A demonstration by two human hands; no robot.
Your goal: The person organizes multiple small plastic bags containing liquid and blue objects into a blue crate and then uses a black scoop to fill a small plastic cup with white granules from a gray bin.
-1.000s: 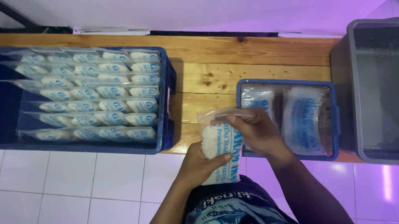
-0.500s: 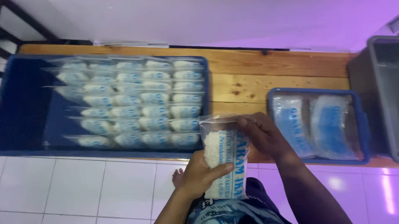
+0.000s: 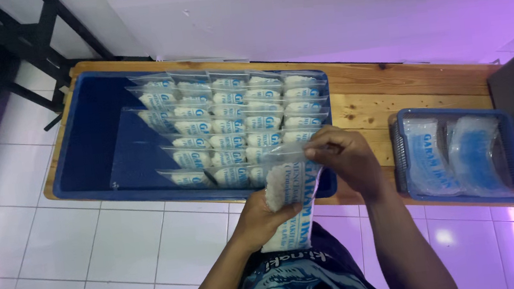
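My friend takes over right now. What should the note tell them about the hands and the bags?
Left hand grips the lower part of a filled white packet.
Right hand pinches the packet's clear top edge.
Done: rows of like packets fill the right part of the big blue crate.
Left: the crate's left part is bare; the small blue basket to the right holds larger bags.

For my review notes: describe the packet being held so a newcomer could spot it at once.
Start at the wooden bench and its big blue crate of packets. In front of the crate's near right corner, the left hand and right hand hold one packet. Unlike the rows lying flat, it stands upright, lifted clear.
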